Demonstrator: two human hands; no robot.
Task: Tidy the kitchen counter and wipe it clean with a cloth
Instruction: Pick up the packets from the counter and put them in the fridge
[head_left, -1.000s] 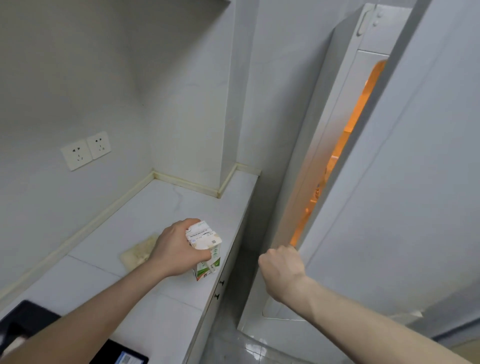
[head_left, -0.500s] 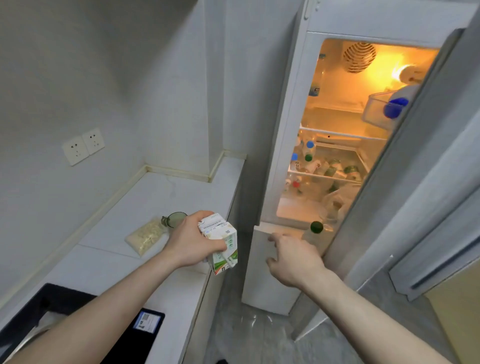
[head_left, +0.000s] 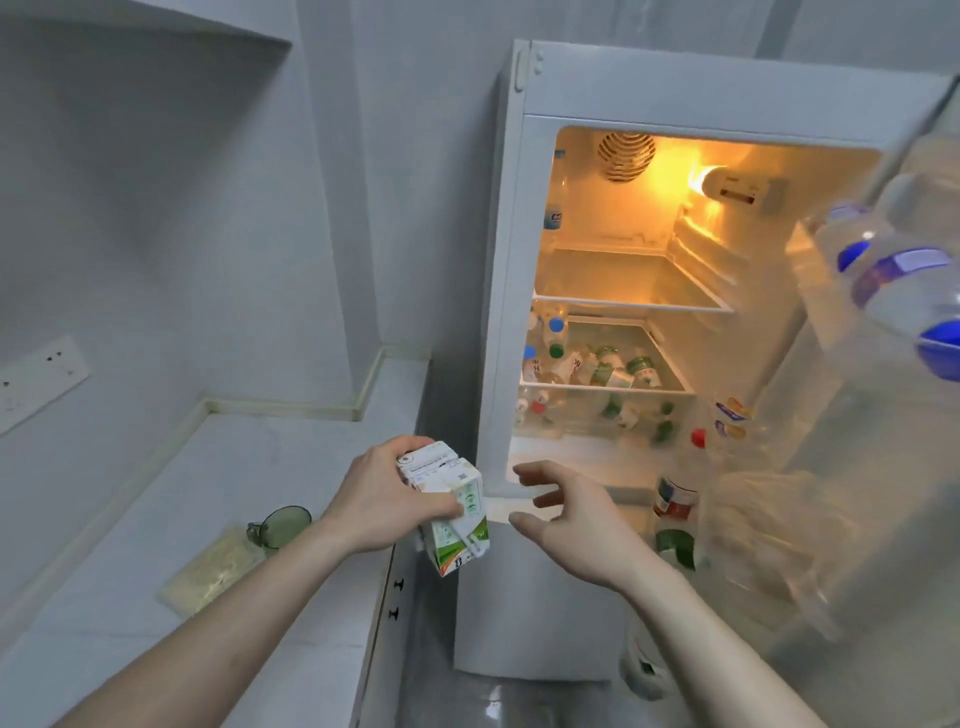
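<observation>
Counter (head_left: 291, 457) pale, carton (head_left: 452, 512) gripped, fridge (head_left: 613, 291) open, lit

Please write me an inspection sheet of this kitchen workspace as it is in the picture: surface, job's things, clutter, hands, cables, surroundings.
Surface: pale counter, partly bare.
Job's things: small drink carton held in the air past the counter's edge; cloth: nothing seen.
Clutter: flat pale packet and green glass object lying on the counter.
Hands: left hand grips the carton; right hand open, fingers spread, touching nothing.
Cables: nothing seen.
Surroundings: fridge open and lit, bottles on its lower shelves; wall sockets at left.
</observation>
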